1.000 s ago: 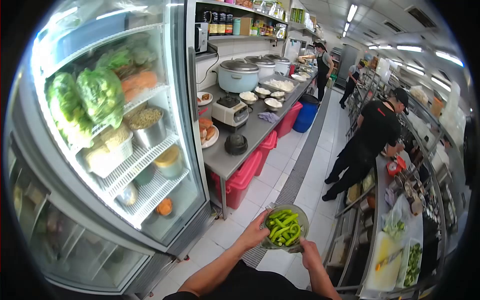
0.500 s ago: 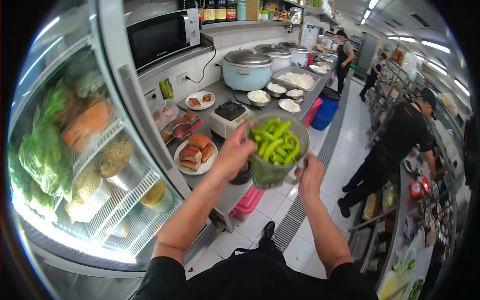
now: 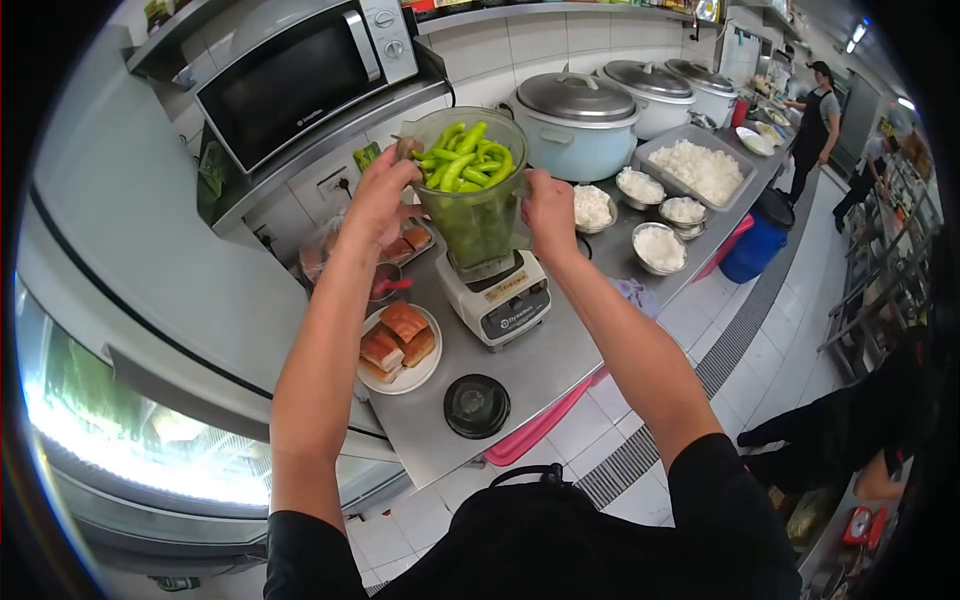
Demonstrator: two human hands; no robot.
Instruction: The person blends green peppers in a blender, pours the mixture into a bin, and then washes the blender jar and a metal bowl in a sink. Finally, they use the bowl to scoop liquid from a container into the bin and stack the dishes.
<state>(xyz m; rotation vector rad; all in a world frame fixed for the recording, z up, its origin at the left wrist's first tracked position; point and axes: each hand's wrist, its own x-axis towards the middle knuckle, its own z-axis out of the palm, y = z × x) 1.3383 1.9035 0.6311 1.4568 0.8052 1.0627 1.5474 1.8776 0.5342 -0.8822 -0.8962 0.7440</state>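
Between both hands is a clear blender jar (image 3: 475,235) heaped with green peppers (image 3: 465,160). My left hand (image 3: 382,200) grips the jar's upper left side. The fingers of my right hand (image 3: 550,212) are closed at its right side near the rim. The jar's bottom sits right at the top of the white blender base (image 3: 508,308) on the steel counter. In front of the base lies a round black lid (image 3: 476,406). To its left, a white plate (image 3: 428,372) carries several blocks of browned meat (image 3: 403,321).
Behind the jar stand large lidded pots (image 3: 575,130), bowls of rice (image 3: 660,247) and a rice tray (image 3: 740,195). A microwave (image 3: 290,85) is on the shelf at left, beside the glass-door fridge (image 3: 150,420). Co-workers (image 3: 815,130) stand along the aisle at right.
My view has turned toward the counter. The jar of peppers has gone from above the aisle side to over the blender base, still in both hands. The black lid now shows fully.
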